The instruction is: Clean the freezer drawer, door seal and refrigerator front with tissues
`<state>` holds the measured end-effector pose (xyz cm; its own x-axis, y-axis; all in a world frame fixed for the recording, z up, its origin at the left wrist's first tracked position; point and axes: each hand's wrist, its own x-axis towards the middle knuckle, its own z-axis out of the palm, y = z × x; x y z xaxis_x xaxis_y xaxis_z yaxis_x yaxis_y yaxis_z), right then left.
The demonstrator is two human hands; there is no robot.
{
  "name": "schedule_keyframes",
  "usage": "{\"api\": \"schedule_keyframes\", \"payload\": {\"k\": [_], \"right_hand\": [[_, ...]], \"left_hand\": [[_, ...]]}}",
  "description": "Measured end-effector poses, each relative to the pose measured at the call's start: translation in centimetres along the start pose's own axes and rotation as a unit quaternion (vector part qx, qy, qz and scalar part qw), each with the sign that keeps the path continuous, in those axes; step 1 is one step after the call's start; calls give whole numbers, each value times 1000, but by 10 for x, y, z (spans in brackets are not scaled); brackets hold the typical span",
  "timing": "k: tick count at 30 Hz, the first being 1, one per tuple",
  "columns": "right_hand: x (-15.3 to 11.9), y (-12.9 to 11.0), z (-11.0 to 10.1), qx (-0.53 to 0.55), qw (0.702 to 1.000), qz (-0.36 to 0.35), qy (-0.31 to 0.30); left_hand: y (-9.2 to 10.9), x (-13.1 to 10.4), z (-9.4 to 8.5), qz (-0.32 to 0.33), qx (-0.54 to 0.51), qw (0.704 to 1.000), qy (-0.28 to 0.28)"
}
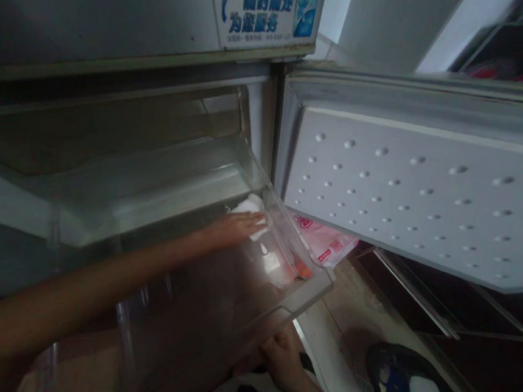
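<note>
A clear plastic fridge drawer (196, 287) is pulled out of the open compartment in front of me. My left hand (239, 227) reaches into it from the left, blurred by motion. Its fingers are straight and hold a crumpled white cloth (252, 204) against the inside near the right wall; whether it is cloth or paper is hard to tell. At the drawer's front edge, my right hand (277, 348) is closed with its fingers curled, gripping the edge from below. Part of those fingers is hidden behind the drawer.
The white fridge door (407, 189) with raised dots stands open on the right. Below it lies a pink printed bag (326, 236). A dark container (403, 373) sits on the floor. Overhead is the upper fridge door (104, 26) with a blue-lettered sticker (268, 11).
</note>
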<state>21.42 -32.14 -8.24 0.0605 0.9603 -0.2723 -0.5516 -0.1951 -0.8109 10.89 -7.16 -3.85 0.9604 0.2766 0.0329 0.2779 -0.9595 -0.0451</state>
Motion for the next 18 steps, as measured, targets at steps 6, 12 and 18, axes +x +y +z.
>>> {"api": "schedule_keyframes", "payload": {"k": [6, 12, 18], "right_hand": [[-3, 3, 0, -18, 1000, 11, 15], [-4, 8, -4, -20, 998, 52, 0], [-3, -1, -3, -43, 999, 16, 13]], "left_hand": [[74, 9, 13, 151, -102, 982, 56], [71, 18, 4, 211, -253, 943, -46], [30, 14, 0, 195, -244, 946, -82]]}}
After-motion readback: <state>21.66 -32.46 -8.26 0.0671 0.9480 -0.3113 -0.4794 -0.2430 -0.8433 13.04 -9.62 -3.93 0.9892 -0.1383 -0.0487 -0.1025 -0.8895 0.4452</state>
